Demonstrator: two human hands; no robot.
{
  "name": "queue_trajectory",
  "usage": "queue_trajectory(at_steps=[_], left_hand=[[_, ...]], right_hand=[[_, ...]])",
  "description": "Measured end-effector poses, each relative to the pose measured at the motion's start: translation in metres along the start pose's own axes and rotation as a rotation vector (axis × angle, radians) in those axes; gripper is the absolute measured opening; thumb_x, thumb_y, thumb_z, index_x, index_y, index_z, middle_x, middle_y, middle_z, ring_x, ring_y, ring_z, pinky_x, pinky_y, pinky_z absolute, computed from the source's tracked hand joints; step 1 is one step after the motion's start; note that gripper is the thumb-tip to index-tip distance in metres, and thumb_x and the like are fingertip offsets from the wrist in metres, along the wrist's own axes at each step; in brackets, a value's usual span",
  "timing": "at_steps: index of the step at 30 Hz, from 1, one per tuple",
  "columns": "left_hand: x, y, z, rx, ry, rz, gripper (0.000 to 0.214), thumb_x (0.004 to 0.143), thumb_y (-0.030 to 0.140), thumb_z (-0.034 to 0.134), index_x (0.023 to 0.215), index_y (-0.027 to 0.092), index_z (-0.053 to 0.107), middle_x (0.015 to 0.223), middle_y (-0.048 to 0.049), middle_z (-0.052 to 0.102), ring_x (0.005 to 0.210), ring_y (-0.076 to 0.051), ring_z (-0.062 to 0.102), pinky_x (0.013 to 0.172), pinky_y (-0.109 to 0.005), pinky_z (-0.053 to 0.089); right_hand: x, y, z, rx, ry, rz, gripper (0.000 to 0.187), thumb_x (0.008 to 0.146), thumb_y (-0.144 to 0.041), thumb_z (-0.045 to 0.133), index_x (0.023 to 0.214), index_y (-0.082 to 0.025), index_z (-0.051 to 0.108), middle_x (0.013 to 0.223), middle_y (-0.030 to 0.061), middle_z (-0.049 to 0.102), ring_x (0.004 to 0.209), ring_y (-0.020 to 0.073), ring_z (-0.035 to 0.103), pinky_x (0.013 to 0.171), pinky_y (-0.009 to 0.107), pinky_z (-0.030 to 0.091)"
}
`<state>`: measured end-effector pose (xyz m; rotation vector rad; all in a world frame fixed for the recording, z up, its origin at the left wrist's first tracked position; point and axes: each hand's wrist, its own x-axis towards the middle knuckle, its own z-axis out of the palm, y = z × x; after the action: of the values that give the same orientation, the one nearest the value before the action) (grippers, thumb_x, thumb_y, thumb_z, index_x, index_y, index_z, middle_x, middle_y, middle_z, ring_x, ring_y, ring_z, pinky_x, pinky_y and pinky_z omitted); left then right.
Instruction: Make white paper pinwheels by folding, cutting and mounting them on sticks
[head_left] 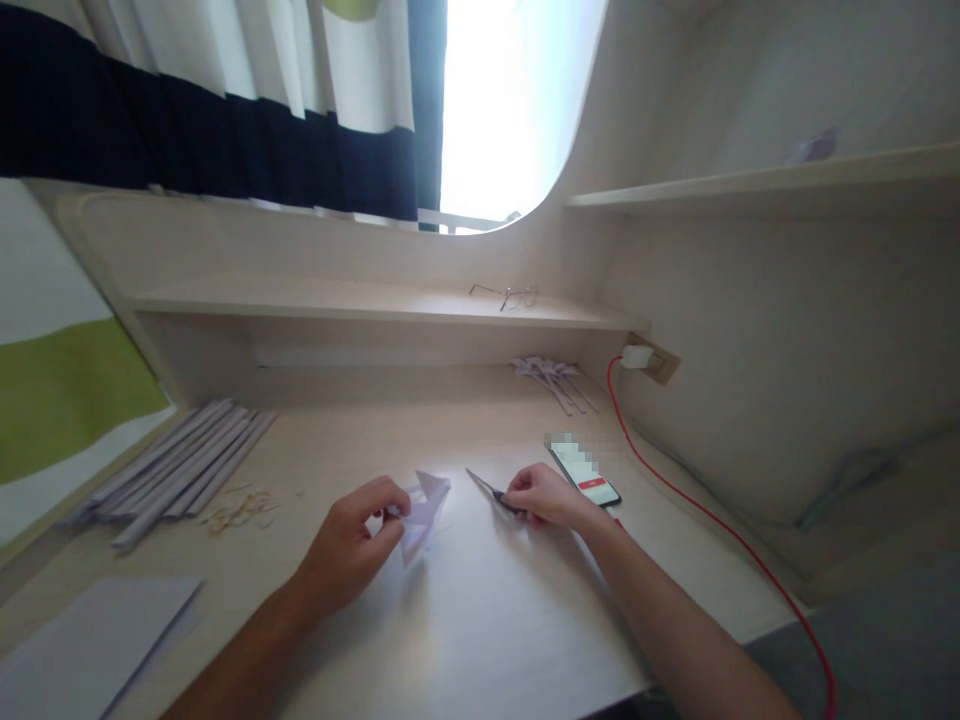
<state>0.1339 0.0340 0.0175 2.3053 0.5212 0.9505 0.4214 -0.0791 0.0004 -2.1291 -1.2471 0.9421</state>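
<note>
my left hand (360, 530) pinches folded white paper (429, 508) over desk (495, 620) centre | my right hand (541, 495) grips pointed tool (493, 491), tip near paper, not touching | phone (577, 466) beside right wrist | pale tubes (196, 465) piled left

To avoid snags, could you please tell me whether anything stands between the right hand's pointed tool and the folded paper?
Nothing visible does: just a gap separates the pointed tool in the right hand from the folded paper in the left hand.
</note>
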Motion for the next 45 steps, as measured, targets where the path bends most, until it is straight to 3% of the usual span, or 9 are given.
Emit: queue_trajectory(at_steps=[7, 11, 14, 16, 21, 25, 29, 36, 45], left_hand=[[0.005, 0.001, -0.014, 0.012, -0.01, 0.038, 0.016, 0.076, 0.01, 0.05, 0.074, 0.019, 0.062, 0.071, -0.0002, 0.062, 0.068, -0.016, 0.059, 0.065, -0.026, 0.045], [0.007, -0.002, -0.034, -0.015, -0.083, 0.027, 0.017, 0.076, 0.008, 0.05, 0.074, 0.019, 0.062, 0.072, 0.0, 0.064, 0.072, -0.016, 0.061, 0.068, -0.026, 0.046], [0.005, -0.006, -0.048, -0.089, -0.101, 0.045, 0.015, 0.078, 0.009, 0.051, 0.074, 0.019, 0.062, 0.072, 0.0005, 0.063, 0.07, -0.015, 0.061, 0.067, -0.025, 0.045], [0.003, -0.007, -0.055, -0.109, -0.147, 0.053, 0.017, 0.081, 0.008, 0.051, 0.075, 0.019, 0.062, 0.072, 0.0005, 0.062, 0.069, -0.014, 0.059, 0.065, -0.025, 0.045], [0.001, -0.002, -0.059, -0.125, -0.192, 0.042, 0.019, 0.08, 0.007, 0.051, 0.071, 0.019, 0.062, 0.069, -0.0004, 0.059, 0.065, -0.014, 0.056, 0.062, -0.026, 0.042], [0.002, 0.003, -0.059, -0.129, -0.208, 0.008, 0.018, 0.079, 0.01, 0.051, 0.07, 0.02, 0.064, 0.07, -0.0022, 0.062, 0.064, -0.016, 0.057, 0.061, -0.029, 0.042], [0.001, 0.002, -0.061, -0.158, -0.191, -0.027, 0.017, 0.078, 0.014, 0.054, 0.068, 0.022, 0.065, 0.067, -0.0023, 0.062, 0.062, -0.017, 0.056, 0.06, -0.03, 0.042], [0.002, 0.002, -0.061, -0.263, -0.165, -0.126, 0.017, 0.078, 0.022, 0.059, 0.061, 0.022, 0.065, 0.062, -0.0032, 0.061, 0.063, -0.019, 0.057, 0.062, -0.03, 0.043], [0.001, 0.001, -0.059, -0.256, -0.18, -0.135, 0.016, 0.075, 0.02, 0.057, 0.06, 0.021, 0.063, 0.061, -0.0029, 0.06, 0.063, -0.018, 0.056, 0.062, -0.029, 0.042]], right_hand=[[-0.001, 0.0, -0.002, 0.216, -0.036, -0.006, 0.013, 0.071, -0.024, 0.079, 0.07, -0.013, 0.072, 0.044, -0.0033, 0.057, 0.037, 0.0085, 0.051, 0.038, 0.017, 0.034], [-0.017, -0.015, 0.001, 0.385, -0.027, -0.096, 0.025, 0.074, -0.034, 0.079, 0.083, -0.014, 0.067, 0.068, -0.0014, 0.067, 0.05, 0.0069, 0.055, 0.05, 0.018, 0.049], [-0.033, -0.026, 0.005, 0.542, -0.14, -0.16, 0.036, 0.066, -0.038, 0.086, 0.08, -0.018, 0.06, 0.064, -0.0056, 0.061, 0.052, 0.0088, 0.054, 0.052, 0.023, 0.055], [-0.044, -0.03, 0.008, 0.603, -0.249, -0.177, 0.039, 0.062, -0.035, 0.091, 0.078, -0.017, 0.061, 0.064, -0.0034, 0.064, 0.054, 0.01, 0.057, 0.05, 0.023, 0.053], [-0.067, -0.029, 0.012, 0.633, -0.31, -0.13, 0.035, 0.069, -0.033, 0.091, 0.083, -0.016, 0.063, 0.062, 0.0, 0.069, 0.052, 0.0093, 0.059, 0.049, 0.018, 0.045], [-0.074, -0.025, 0.014, 0.594, -0.407, -0.036, 0.037, 0.066, -0.034, 0.093, 0.075, -0.016, 0.061, 0.056, -0.0014, 0.064, 0.046, 0.0071, 0.05, 0.045, 0.018, 0.036], [-0.072, -0.027, 0.014, 0.574, -0.413, -0.036, 0.041, 0.06, -0.036, 0.096, 0.072, -0.016, 0.061, 0.056, -0.0045, 0.057, 0.048, 0.0056, 0.043, 0.045, 0.018, 0.029], [-0.075, -0.026, 0.014, 0.489, -0.401, -0.1, 0.042, 0.06, -0.046, 0.094, 0.074, -0.016, 0.067, 0.063, -0.0019, 0.058, 0.056, 0.0087, 0.044, 0.05, 0.021, 0.034], [-0.076, -0.024, 0.015, 0.464, -0.424, -0.159, 0.052, 0.058, -0.059, 0.093, 0.07, -0.016, 0.066, 0.062, -0.0011, 0.057, 0.056, 0.0091, 0.042, 0.052, 0.023, 0.032]])
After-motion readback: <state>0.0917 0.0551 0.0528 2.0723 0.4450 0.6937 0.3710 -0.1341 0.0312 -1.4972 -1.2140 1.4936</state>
